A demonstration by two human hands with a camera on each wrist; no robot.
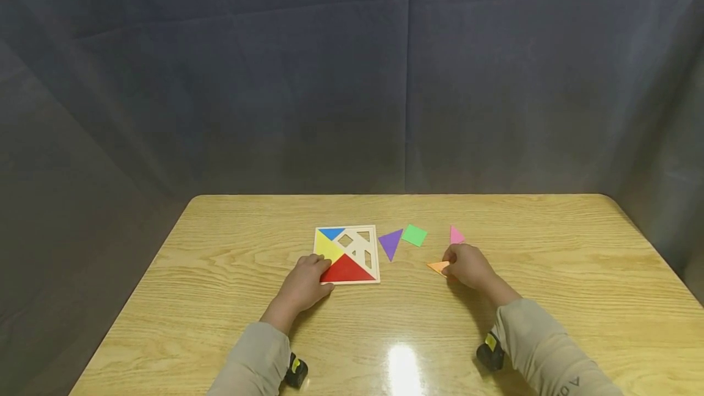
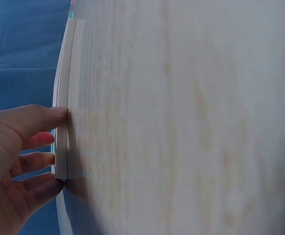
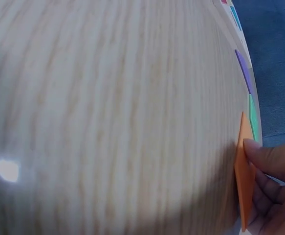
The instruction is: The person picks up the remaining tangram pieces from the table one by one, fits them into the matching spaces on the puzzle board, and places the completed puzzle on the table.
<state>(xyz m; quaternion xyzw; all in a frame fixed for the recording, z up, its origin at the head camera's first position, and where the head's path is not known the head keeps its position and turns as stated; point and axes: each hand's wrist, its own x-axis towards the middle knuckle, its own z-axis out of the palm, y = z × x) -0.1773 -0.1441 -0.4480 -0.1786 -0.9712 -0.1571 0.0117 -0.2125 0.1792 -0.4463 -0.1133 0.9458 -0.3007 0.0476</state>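
Observation:
A tangram board (image 1: 377,261) with a pale frame lies left of centre, holding blue (image 1: 332,233), yellow (image 1: 327,248) and red (image 1: 348,269) triangles. My left hand (image 1: 305,280) grips the board's near left corner. In the left wrist view its thumb (image 2: 54,116) presses the near edge, the fingers around the left end. To the right, my right hand (image 1: 469,264) pinches an orange tangram piece (image 3: 245,178) between thumb and fingers, close over the table. Just beyond this hand lies a pink triangle (image 1: 456,235), partly hidden by it.
Between board and right hand, a purple triangle (image 1: 391,243) and a green square (image 1: 415,235) lie flat on the wooden table (image 1: 247,231). Bare cutouts (image 1: 363,236) show in the board's right half. A dark curtain (image 1: 308,90) hangs behind the table and along its sides.

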